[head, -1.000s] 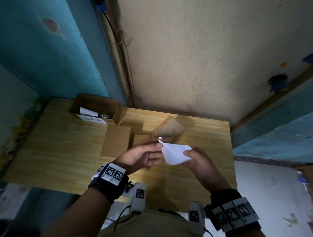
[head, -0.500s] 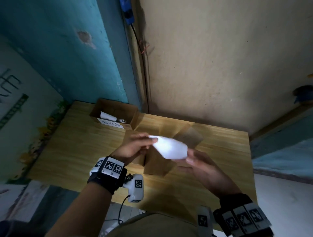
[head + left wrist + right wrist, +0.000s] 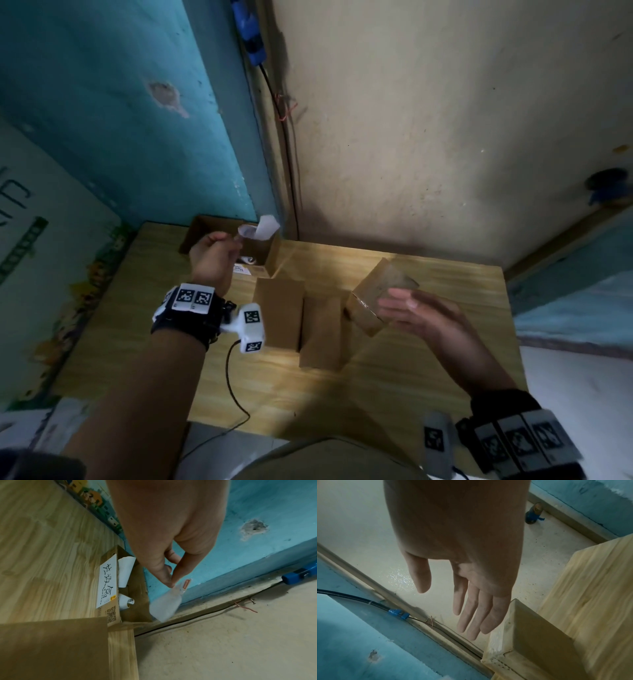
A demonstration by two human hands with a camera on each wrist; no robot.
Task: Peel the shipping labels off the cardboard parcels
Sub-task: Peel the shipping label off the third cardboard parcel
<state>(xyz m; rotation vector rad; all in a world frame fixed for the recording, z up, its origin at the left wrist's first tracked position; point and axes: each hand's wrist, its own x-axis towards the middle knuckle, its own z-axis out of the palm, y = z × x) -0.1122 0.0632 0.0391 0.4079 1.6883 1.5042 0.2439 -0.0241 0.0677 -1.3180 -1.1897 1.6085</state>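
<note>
My left hand pinches a peeled white shipping label between thumb and finger, above the open cardboard box at the table's back left. That box holds other curled white labels. My right hand hovers with straight fingers, empty, over a tilted brown parcel. Two plain brown parcels lie side by side in the middle of the table.
The wooden table stands against a teal wall and a beige wall. A black cable with a blue connector runs down the corner. The open box has a handwritten white sticker on its side.
My left hand has carried the peeled label away to the back left, over the open box. My right hand has let go of the label and now hovers open over the tilted parcel.
</note>
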